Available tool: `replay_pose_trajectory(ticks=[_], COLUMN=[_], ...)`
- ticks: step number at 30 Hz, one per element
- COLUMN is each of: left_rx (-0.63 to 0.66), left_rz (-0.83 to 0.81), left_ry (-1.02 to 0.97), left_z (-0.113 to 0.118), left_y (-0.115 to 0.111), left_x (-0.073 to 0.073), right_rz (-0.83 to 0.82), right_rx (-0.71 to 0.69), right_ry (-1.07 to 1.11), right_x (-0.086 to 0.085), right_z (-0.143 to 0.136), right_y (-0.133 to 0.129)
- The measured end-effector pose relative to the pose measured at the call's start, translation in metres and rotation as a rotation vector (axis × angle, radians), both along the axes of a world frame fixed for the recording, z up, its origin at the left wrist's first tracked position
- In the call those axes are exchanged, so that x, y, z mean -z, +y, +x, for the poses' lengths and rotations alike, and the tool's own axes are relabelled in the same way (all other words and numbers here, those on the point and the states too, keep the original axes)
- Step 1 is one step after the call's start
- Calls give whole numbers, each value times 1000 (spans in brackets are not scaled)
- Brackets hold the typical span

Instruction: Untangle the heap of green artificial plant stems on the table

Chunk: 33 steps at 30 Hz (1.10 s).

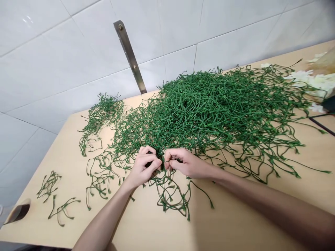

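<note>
A big tangled heap of green artificial flower stems [209, 101] lies in front of me, with small forked tips on the thin stalks. At its near edge, my left hand [145, 165] is closed, thumb and fingers pinched on green stems. Close beside it, my right hand [184, 163] pinches a thin stem between thumb and curled fingers. The exact stems in each grip are partly hidden by the fingers. Just below both hands, a loose clump of curly green stems [174, 198] rests on the table.
Small stem bunches lie on the wooden table [222, 216], including a left pile [104, 111] and a little cluster [49, 184]. A dark cup-like object [19, 212] is at the left edge. White petals [303, 78] sit far right. A metal bracket [131, 55] is fixed to the tiled wall.
</note>
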State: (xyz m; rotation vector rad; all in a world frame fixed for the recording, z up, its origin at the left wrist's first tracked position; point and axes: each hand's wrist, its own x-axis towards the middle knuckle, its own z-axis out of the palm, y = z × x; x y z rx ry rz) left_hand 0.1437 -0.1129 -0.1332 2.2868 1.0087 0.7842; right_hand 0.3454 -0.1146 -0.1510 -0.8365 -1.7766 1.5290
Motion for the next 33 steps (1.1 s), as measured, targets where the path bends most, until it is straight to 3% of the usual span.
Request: replay_pose_trajectory(ticks=[6,16,23,28,33], left_rx=[8,-42,-50,-28,-25], left_rz=[-64,-96,-26,2,-44], left_ry=[7,-83,-27,-15,17], left_z=[-1,-5,-3,-3,-2], left_y=[-1,0,-2,-1,-1], left_x=[-1,6,5,5,2], right_rz=[50,-207,-179,-167,-15], right_rx=[-3,-38,21,-7,16], right_ry=[-14,293,74,80,-17], right_x=[2,-3,-7,-7,-4], right_z=[-2,0,-2,-1,0], right_y=[0,1,-1,-1,-2])
